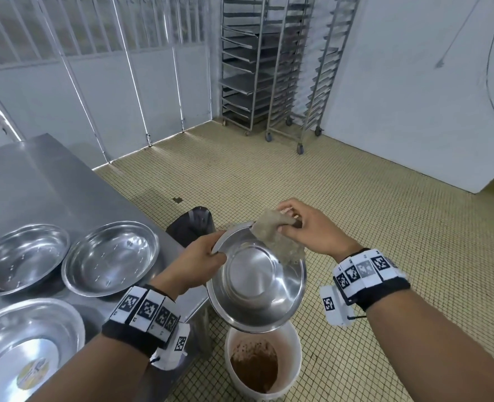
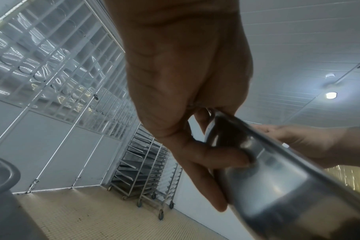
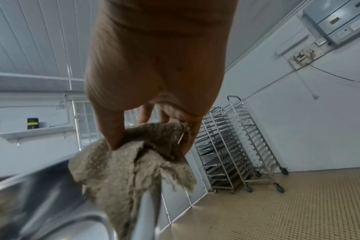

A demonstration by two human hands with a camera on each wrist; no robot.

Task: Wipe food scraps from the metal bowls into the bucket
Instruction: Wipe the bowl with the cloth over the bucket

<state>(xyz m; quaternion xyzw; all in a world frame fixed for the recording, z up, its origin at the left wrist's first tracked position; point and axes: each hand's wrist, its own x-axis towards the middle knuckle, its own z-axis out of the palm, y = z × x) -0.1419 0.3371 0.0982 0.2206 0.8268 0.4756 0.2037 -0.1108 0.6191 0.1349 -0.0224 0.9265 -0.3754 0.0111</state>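
Over on the left, three metal bowls sat on the steel bench: one at the far left, one beside it, and a bigger one at the near corner with some yellowish residue in the bottom, so we figured that one wasn't wiped yet. Moving right, our left hand had the held bowl by its rim, thumb on the outside and fingers curled under the edge, tipped so the underside faced us and the mouth pointed away and down. It hung right above the white bucket on the floor, which already had brown slop in it.

Our right hand pinched a grey terry cloth, draped over the bowl's top rim and down inside.

Handling-wise, thin stainless like this looked light and stiff but slick, especially greasy, so we'd say the rolled rim was the only sane spot to hold. The cloth was floppy, so bunching it up probably scrubbed better.
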